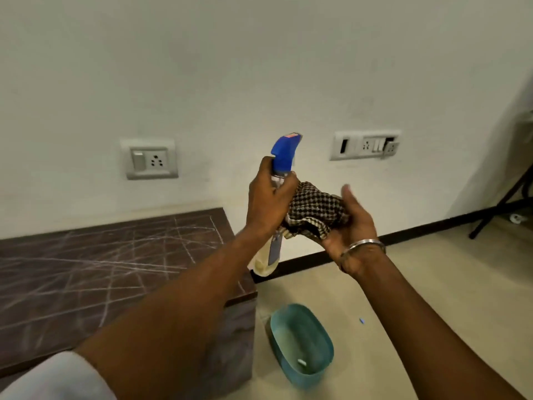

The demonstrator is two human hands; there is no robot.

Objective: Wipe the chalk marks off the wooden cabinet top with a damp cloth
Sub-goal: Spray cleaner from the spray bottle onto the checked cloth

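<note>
Dampening looks underway: left hand (268,197) clenches the spray bottle (284,153), right hand (350,226) cups the cloth (314,210); chalk marks (115,264) at nine o'clock lie unwiped

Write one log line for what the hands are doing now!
left hand: grips spray bottle | right hand: holds checked cloth | cabinet top: chalk marks unwiped | teal tub: on floor
</note>
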